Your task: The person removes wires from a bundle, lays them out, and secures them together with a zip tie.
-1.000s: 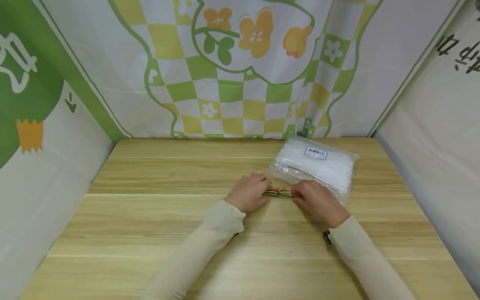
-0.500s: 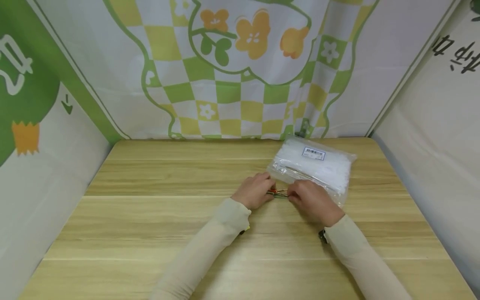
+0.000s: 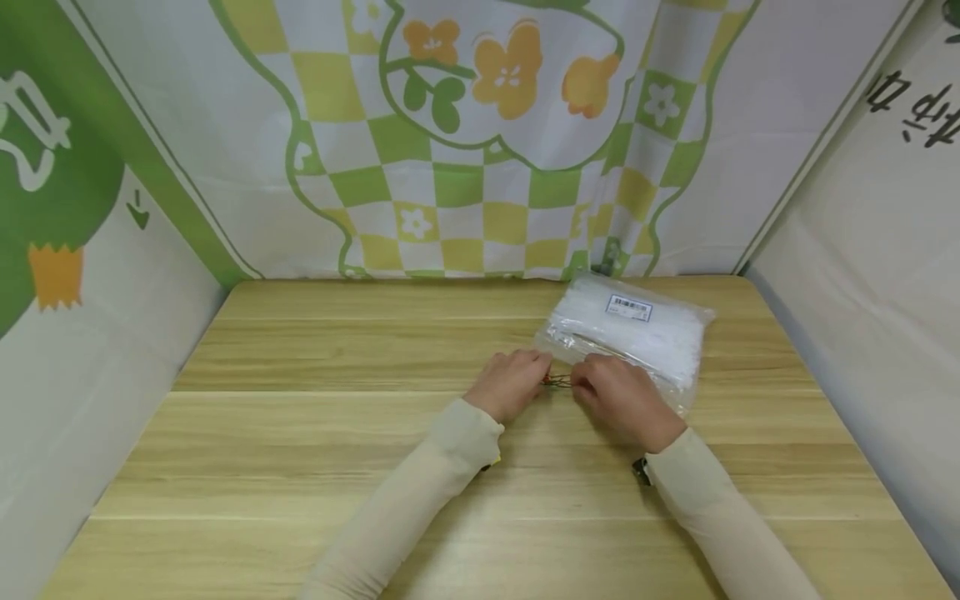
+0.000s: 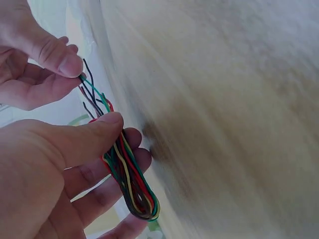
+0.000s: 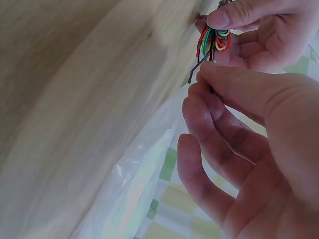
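Note:
A folded bundle of thin coloured wires [image 4: 130, 181], in red, green, yellow and black, is pinched by my left hand [image 3: 510, 385] between thumb and fingers. Its looped end hangs past the fingers in the left wrist view. Loose wire ends stick out on the other side, toward my right hand [image 3: 626, 400]. Thumb and fingertips of the right hand pinch some of those ends, a green one among them in the left wrist view. A few dark ends [image 5: 193, 73] poke free beside the right fingertips.
Just behind the right hand lies a clear plastic bag [image 3: 637, 329] with white contents and a barcode label. The wooden table [image 3: 300, 467] runs back to a patterned cloth wall [image 3: 480, 192], with cloth walls on both sides too.
Both hands have drawn closer together, the left moving slightly right and the right slightly left. Less of the wire bundle shows between them. The bag lies where it was.

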A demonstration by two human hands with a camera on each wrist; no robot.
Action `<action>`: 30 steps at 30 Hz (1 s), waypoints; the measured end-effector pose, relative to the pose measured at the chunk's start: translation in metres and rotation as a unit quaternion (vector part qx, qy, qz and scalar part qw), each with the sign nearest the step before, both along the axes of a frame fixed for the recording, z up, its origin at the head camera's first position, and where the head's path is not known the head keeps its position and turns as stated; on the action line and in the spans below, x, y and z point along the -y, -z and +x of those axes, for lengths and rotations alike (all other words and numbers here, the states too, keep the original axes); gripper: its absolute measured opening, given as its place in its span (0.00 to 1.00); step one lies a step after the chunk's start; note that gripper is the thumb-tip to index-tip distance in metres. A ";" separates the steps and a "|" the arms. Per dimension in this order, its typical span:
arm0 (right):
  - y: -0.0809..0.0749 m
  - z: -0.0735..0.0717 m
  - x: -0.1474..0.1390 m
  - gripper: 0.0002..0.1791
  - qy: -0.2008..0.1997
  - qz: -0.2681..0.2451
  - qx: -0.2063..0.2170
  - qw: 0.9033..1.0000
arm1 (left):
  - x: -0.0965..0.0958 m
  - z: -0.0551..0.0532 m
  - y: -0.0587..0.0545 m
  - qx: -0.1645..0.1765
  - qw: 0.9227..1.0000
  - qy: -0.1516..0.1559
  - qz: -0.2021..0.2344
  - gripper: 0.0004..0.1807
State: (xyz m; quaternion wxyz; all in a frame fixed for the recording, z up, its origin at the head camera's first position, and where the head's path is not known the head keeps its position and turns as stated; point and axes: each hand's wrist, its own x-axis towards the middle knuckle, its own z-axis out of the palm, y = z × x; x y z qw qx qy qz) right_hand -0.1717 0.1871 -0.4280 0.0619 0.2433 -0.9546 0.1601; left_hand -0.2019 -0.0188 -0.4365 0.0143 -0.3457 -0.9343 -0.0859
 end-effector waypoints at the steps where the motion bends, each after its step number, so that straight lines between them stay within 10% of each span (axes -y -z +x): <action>1: 0.000 0.000 0.000 0.06 -0.002 0.001 -0.003 1.000 | 0.001 0.000 0.000 -0.005 1.000 0.001 0.002 0.07; 7: -0.004 0.002 0.003 0.04 -0.019 0.006 -0.032 0.999 | 0.004 0.005 -0.002 -0.019 1.000 0.007 -0.015 0.10; 13: -0.009 0.004 0.008 0.05 -0.033 0.016 -0.075 0.997 | 0.005 0.005 -0.006 0.037 0.998 -0.001 -0.042 0.20; 18: -0.013 0.006 0.012 0.07 -0.036 0.018 -0.103 0.994 | 0.004 0.008 -0.008 0.065 0.997 -0.012 -0.033 0.10; 30: -0.016 0.009 0.020 0.06 -0.057 0.033 -0.124 0.990 | 0.006 0.020 -0.010 -0.023 0.999 -0.026 -0.030 0.14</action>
